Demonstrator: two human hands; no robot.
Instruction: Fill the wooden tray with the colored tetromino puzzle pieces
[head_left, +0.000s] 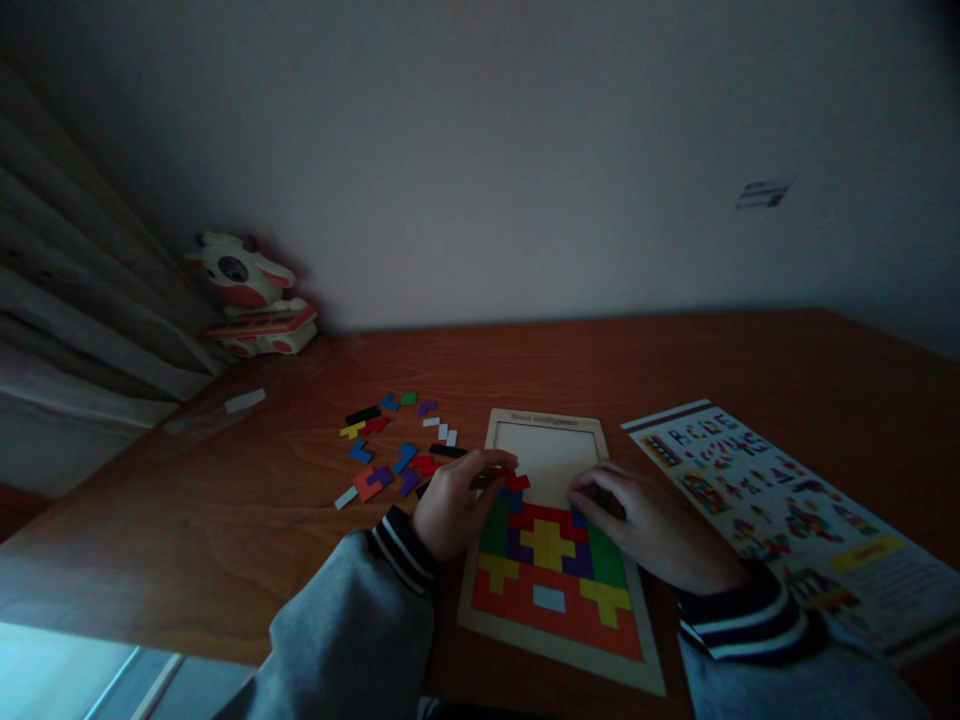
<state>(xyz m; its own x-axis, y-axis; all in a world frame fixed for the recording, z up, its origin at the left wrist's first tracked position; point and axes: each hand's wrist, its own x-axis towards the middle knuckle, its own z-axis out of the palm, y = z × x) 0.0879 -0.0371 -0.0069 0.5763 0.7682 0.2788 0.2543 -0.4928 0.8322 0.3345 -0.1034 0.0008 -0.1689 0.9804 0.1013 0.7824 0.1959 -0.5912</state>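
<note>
A wooden tray puzzle board point(551, 657) lies in front of me, its lower part filled with coloured block pieces and its upper part bare. My left hand point(457, 505) reaches over the board's left edge, thumb and forefinger closed at a red puzzle piece point(517, 482). Over the right edge, my right hand point(637, 515) has its fingers curled together above a blue piece point(578, 517), which they partly cover. Whether anything sits in those right fingertips is hidden. Yellow pieces point(547, 545) form a cross in the middle of the filled area.
Loose coloured pieces point(367, 483) lie scattered left of the board. A printed pattern sheet point(780, 510) is on the right. A cow-shaped toy keyboard point(259, 300) stands at the back left by the curtain point(82, 270). The wall rises behind the wooden table point(247, 530).
</note>
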